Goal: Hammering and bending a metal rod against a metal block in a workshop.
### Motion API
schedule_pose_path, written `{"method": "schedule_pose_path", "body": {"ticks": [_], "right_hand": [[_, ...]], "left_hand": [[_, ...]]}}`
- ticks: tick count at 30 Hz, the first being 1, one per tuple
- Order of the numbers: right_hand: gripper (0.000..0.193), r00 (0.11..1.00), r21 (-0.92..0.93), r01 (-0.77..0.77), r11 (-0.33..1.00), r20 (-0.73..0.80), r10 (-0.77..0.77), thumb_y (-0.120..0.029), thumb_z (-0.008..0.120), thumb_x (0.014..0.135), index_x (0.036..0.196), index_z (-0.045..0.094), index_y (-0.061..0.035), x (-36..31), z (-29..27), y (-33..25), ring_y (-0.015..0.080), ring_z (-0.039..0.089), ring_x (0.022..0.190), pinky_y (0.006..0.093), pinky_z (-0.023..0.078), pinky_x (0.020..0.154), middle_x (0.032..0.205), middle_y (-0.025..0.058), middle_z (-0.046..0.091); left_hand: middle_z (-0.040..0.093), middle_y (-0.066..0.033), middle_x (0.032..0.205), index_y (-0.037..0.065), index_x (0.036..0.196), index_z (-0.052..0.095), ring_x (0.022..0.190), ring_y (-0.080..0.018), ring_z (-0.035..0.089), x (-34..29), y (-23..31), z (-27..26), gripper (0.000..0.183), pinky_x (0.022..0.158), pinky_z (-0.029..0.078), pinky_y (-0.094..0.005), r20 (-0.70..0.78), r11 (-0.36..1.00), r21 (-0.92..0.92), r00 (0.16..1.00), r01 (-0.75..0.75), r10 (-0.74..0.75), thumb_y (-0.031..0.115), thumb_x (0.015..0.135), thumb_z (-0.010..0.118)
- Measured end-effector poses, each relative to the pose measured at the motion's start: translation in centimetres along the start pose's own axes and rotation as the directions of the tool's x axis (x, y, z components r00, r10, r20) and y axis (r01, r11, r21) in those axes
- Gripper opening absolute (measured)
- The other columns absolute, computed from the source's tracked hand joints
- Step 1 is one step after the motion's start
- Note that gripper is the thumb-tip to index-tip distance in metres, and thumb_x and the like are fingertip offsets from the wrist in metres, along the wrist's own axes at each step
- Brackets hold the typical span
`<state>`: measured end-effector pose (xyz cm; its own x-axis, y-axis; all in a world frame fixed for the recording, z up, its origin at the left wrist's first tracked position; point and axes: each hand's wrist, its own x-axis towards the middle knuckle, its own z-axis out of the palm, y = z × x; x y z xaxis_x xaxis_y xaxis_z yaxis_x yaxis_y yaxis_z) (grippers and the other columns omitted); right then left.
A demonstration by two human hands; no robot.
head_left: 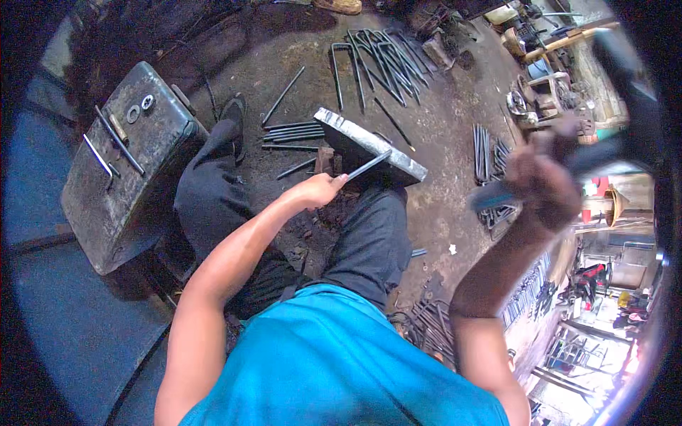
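My left hand is closed around the near end of a short metal rod. The rod's far end lies against the edge of a thick steel slab, its top face worn bright, standing between my knees. Raised at the right, my right hand grips the handle of a hammer. Motion smears the hammer, and its dark head shows near the right rim, well apart from the rod and slab.
At left stands a dark metal block bearing loose rods and two rings. Bent U-shaped rods are heaped on the floor ahead. Straight rods lie beside the slab, and more bundles lie at right.
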<state>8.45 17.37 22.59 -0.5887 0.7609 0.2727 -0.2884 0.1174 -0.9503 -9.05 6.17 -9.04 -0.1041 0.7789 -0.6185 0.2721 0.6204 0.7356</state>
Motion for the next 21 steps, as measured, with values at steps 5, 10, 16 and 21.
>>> {"method": "schedule_pose_path", "body": {"ticks": [5,10,16,21], "right_hand": [[0.021,0.621,-0.18,-0.784,0.595,-0.188,0.761,-0.006,0.069,0.072,0.071,0.049,-0.0108,-5.2,-4.9,17.0,0.0051,0.039,0.041,0.0215,0.031,0.039,0.058,-0.0033,0.046],[0.025,0.536,0.131,-0.828,0.545,-0.096,0.838,0.003,0.061,0.074,0.081,0.041,-0.0111,-5.5,-6.1,20.0,0.0062,0.036,0.038,0.0247,0.03,0.033,0.058,-0.0018,0.04],[0.025,0.746,-0.215,-0.664,0.716,-0.133,0.652,-0.007,0.066,0.072,0.09,0.048,-0.0072,-1.5,-2.8,9.2,0.0073,0.038,0.037,0.0244,0.033,0.034,0.059,-0.0012,0.045],[0.024,0.946,-0.379,-0.267,0.886,-0.279,0.166,-0.01,0.06,0.079,0.101,0.051,-0.0036,0.9,0.8,-0.2,0.0074,0.035,0.039,0.0225,0.028,0.037,0.057,-0.0028,0.043]], "left_hand": [[0.062,-0.0196,0.074,-0.004,0.075,0.06,0.071,-0.0328,0.061,1.5,-0.5,1.1,0.073,0.072,0.046,-0.0443,-0.043,0.997,0.046,0.997,-0.061,0.063,0.061,0.093,0.031],[0.062,-0.0303,0.103,-0.009,0.1,0.063,0.103,-0.0412,0.059,0.2,-0.1,1.4,0.073,0.09,0.044,-0.0444,0.01,0.985,0.169,0.999,-0.044,0.043,0.056,0.093,0.032],[0.063,-0.0275,0.101,-0.008,0.096,0.063,0.1,-0.0402,0.06,-2.2,2.5,0.5,0.071,0.088,0.043,-0.045,0.031,0.988,0.131,0.997,-0.078,0.074,0.056,0.093,0.034],[0.064,-0.0258,0.099,-0.007,0.092,0.063,0.095,-0.0389,0.061,-1.0,2.1,-0.1,0.068,0.085,0.044,-0.0442,-0.06,0.994,0.02,0.992,-0.108,0.109,0.055,0.094,0.036]]}}
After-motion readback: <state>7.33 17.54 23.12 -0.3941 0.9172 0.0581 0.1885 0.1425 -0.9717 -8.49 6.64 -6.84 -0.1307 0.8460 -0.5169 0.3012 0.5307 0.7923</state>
